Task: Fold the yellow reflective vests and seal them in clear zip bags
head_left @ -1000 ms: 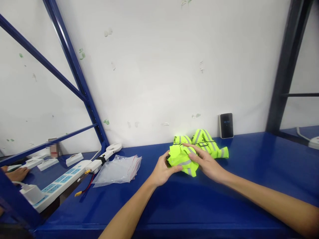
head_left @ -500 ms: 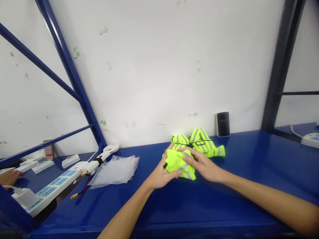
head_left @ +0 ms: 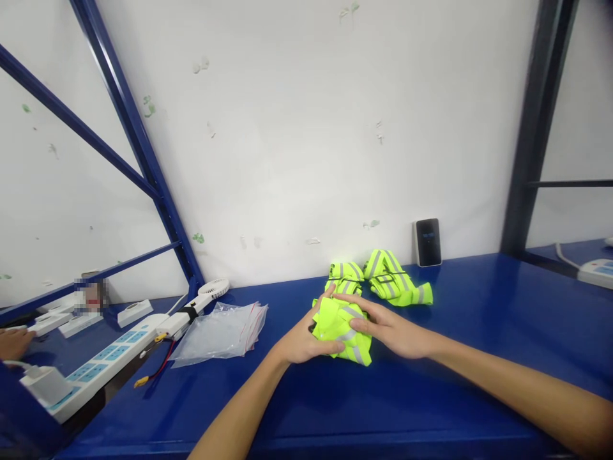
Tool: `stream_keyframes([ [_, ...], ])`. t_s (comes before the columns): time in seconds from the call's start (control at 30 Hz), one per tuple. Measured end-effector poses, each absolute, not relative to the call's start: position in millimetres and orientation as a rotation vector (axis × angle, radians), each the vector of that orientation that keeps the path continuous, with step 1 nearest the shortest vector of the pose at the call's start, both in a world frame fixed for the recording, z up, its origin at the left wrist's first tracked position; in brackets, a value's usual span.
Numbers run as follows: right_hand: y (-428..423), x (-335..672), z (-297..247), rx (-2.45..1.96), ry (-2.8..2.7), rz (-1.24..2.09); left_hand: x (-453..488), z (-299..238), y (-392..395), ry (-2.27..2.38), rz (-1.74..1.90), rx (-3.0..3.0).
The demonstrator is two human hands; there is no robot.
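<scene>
Blue shelf (head_left: pixel 445 396), scuffed white wall (head_left: pixel 287 128), left hand (head_left: pixel 306 338) and right hand (head_left: pixel 393 335) half-closed on a bunched hi-vis vest (head_left: pixel 342 335)

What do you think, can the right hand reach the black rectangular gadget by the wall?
Probably yes. The right hand is close to the black rectangular gadget, and only a low yellow-green reflective vest lies between, which it could likely pass over.

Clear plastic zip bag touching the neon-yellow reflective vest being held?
No, blue shelf top separates the clear plastic zip bag from the neon-yellow reflective vest.
</scene>
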State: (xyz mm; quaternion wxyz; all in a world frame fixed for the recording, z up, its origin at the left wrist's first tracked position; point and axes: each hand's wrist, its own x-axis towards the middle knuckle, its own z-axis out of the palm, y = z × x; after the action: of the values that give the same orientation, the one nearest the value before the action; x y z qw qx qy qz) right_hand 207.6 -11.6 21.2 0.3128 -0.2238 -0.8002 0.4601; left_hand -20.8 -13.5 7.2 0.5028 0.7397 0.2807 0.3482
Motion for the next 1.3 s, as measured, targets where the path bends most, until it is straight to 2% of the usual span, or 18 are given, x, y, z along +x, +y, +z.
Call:
stream_keyframes([
  [0.27,-6.4,203.9,12.7,-0.543,-1.941,1.198,-15.5,1.1,-10.7,0.721,0.929,1.646],
  [0.5,-0.2,201.7,13.1,-0.421,-1.649,1.445,-2.0,-4.4,-11.1,0.743,0.974,1.522],
  [0.73,-4.5,203.1,19.2,-0.583,-1.833,1.292,-6.8,3.3,-16.2,0.698,0.912,1.593],
  [1.0,-7.3,207.9,27.8,-0.542,-2.139,1.275,-17.2,0.4,-10.9,0.715,0.827,1.697],
  [1.2,-4.6,205.6,12.7,-0.646,-2.076,1.061,-15.6,-1.3,-9.2,0.697,0.845,1.671],
  [1.3,-4.4,206.6,14.9,-0.603,-2.091,1.078,-14.4,-0.7,-9.5,0.703,0.882,1.726],
])
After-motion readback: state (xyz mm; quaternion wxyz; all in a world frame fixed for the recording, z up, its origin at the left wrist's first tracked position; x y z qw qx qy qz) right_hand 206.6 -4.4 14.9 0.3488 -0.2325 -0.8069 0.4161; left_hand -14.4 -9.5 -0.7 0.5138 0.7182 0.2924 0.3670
